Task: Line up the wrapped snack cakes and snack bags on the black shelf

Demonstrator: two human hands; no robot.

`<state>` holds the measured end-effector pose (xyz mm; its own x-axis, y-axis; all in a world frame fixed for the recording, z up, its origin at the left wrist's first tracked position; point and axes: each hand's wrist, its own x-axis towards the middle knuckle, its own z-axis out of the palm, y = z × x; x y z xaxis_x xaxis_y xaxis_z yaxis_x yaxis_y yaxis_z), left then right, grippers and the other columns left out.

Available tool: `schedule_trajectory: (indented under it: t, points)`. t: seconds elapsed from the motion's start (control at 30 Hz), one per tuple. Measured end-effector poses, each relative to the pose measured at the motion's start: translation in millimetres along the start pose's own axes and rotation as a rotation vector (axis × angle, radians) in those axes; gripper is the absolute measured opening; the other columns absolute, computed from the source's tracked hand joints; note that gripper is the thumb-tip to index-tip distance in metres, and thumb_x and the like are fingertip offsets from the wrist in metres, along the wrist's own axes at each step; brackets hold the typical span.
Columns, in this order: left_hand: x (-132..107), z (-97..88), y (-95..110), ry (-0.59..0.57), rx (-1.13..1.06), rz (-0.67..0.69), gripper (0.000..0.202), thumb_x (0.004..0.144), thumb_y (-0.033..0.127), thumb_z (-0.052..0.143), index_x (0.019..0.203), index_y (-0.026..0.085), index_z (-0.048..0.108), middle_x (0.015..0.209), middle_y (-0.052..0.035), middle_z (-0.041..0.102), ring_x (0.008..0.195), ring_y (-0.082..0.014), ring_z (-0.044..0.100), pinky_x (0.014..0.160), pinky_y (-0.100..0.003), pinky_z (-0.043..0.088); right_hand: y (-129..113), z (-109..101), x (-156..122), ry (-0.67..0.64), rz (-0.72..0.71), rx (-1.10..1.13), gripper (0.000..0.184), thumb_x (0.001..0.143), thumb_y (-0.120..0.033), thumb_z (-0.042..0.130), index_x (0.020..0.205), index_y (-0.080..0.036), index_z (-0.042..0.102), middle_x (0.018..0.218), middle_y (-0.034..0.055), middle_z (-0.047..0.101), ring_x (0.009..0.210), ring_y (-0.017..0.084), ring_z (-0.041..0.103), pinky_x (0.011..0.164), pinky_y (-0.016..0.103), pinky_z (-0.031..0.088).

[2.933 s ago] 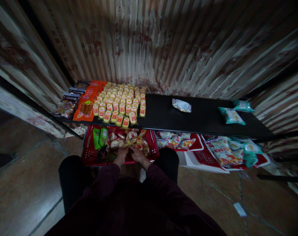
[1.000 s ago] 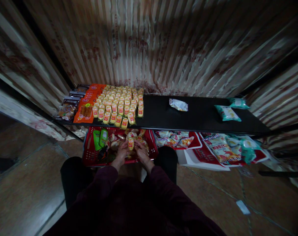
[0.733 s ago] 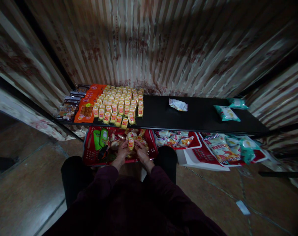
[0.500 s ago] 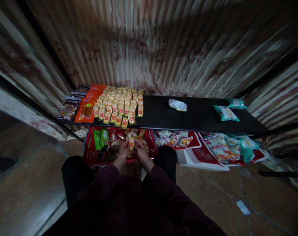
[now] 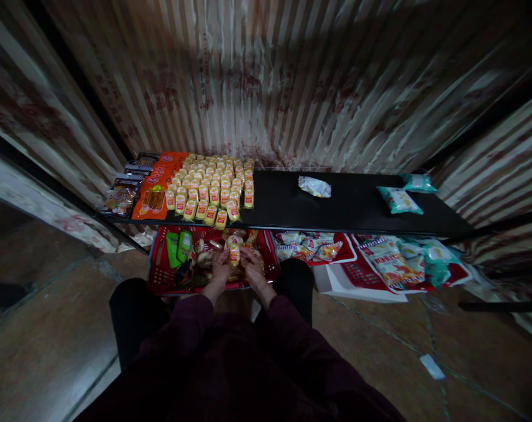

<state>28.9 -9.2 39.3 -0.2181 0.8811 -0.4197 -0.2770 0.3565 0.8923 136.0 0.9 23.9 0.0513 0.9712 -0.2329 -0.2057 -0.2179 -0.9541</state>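
Note:
Over the red basket (image 5: 158,272), a small yellow wrapped cake (image 5: 234,255) with a red-and-white label is held upright between my two hands. My left hand (image 5: 221,271) grips its left side with the fingertips, and my right hand (image 5: 253,271) grips its right side. Below them in the basket lie more wrapped snacks, partly hidden by my hands, and green packets (image 5: 178,247) at the left. On the black shelf (image 5: 279,205) just beyond, many matching wrapped cakes (image 5: 213,193) stand in close rows.
Left of the rows lie an orange packet (image 5: 154,190) and dark snack packs (image 5: 122,190). A white packet (image 5: 314,186) and teal packets (image 5: 399,200) rest farther right. Under the shelf, two more red baskets hold snack bags (image 5: 310,246) and larger bags (image 5: 391,261).
The view has shifted very slightly. Both hands keep the wrapped cake in about the same place above the basket.

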Motion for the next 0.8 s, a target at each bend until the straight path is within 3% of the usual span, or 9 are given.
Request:
schedule_trajectory:
  t: [0.13, 0.4, 0.8]
  points:
    - [-4, 2.4, 4, 0.005, 0.034, 0.073, 0.053, 0.058, 0.002, 0.060, 0.107, 0.022, 0.061, 0.101, -0.0064, 0.064, 0.091, -0.0155, 0.058, 0.079, -0.026, 0.046, -2, 1, -1, 0.013, -0.019, 0.003, 0.044, 0.065, -0.022, 0.057, 0.108, -0.022, 0.066, 0.100, 0.0048, 0.069, 0.092, 0.020, 0.064, 0.080, 0.031, 0.052]
    - [-5, 4.6, 8, 0.011, 0.056, 0.059, 0.053, 0.059, -0.005, 0.054, 0.105, 0.020, 0.061, 0.094, -0.0051, 0.065, 0.089, -0.0153, 0.058, 0.082, -0.028, 0.045, 4, 2, 2, 0.045, 0.009, 0.005, 0.047, 0.063, -0.019, 0.055, 0.109, -0.022, 0.065, 0.101, 0.0039, 0.069, 0.091, 0.018, 0.064, 0.081, 0.030, 0.051]
    - [6, 2.9, -4, 0.047, 0.125, 0.091, 0.042, 0.067, 0.002, 0.058, 0.102, 0.021, 0.066, 0.104, -0.0050, 0.066, 0.096, -0.0165, 0.059, 0.091, -0.029, 0.042, 6, -1, 2, 0.029, -0.012, -0.019, 0.041, 0.064, -0.022, 0.057, 0.104, -0.021, 0.066, 0.105, 0.0058, 0.067, 0.098, 0.020, 0.062, 0.089, 0.034, 0.049]
